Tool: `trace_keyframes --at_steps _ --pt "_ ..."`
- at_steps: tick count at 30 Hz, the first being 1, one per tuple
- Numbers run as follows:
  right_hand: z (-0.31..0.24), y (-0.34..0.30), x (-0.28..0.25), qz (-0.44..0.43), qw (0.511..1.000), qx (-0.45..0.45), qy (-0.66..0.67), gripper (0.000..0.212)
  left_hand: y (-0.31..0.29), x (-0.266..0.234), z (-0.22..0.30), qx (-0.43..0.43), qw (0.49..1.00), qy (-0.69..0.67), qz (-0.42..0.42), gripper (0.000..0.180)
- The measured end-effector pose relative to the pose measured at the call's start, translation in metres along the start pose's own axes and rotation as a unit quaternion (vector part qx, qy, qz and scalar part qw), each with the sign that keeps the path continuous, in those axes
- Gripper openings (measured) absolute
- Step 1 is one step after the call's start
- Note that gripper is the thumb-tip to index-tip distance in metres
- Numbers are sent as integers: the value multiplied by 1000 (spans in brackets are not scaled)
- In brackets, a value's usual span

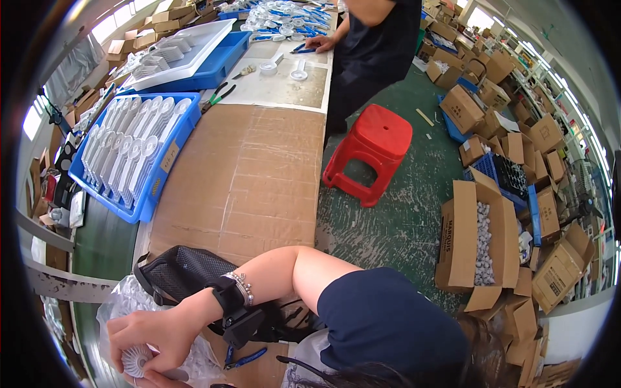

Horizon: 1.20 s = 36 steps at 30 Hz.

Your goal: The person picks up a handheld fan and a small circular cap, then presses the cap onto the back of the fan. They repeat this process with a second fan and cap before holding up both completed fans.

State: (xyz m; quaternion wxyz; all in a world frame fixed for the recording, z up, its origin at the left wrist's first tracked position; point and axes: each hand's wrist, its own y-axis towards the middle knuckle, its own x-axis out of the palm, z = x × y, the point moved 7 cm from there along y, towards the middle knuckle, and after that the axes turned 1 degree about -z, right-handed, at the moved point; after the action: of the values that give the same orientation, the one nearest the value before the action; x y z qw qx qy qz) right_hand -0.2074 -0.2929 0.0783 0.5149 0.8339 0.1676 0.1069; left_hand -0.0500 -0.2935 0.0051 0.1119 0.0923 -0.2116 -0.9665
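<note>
My right hand (155, 330) is bent closed around a white round finned fan wheel (135, 361) at the lower left. A black band with a small black box and a beaded bracelet circle that wrist. At the bottom edge my left hand (160, 381) shows only as a sliver beside the wheel; its fingers are mostly cut off. Under and around the hands lies a crumpled clear plastic bag (116, 307) with pale contents I cannot make out. A black mesh bag (187, 268) lies just beyond my right wrist, and blue-handled pliers (246, 359) rest nearer me.
Cardboard (226, 174) covers the table. A blue crate (165, 171) of white handle-shaped parts stands left, with green-handled pliers (220, 96) beyond. A co-worker's hand (320, 43) touches blue pliers at the far end. A red stool (378, 139) and open cartons (453, 239) stand right.
</note>
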Motion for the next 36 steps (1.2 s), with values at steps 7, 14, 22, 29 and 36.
trace_keyframes --at_steps 7,14,22,29,36 --pt "8 -6 0 44 999 9 23 31 7 6 -7 20 999 32 17 63" --pt "10 -9 1 71 997 23 18 33 8 4 -3 43 996 65 36 66" --pt "2 -7 -7 42 999 -16 1 39 -12 31 62 110 924 355 -91 64" --pt "-14 5 -14 -76 995 -38 -44 43 -10 9 23 -18 998 -7 -65 65" --pt "-4 8 -10 -185 969 135 -96 55 -21 26 46 57 966 134 -211 55"
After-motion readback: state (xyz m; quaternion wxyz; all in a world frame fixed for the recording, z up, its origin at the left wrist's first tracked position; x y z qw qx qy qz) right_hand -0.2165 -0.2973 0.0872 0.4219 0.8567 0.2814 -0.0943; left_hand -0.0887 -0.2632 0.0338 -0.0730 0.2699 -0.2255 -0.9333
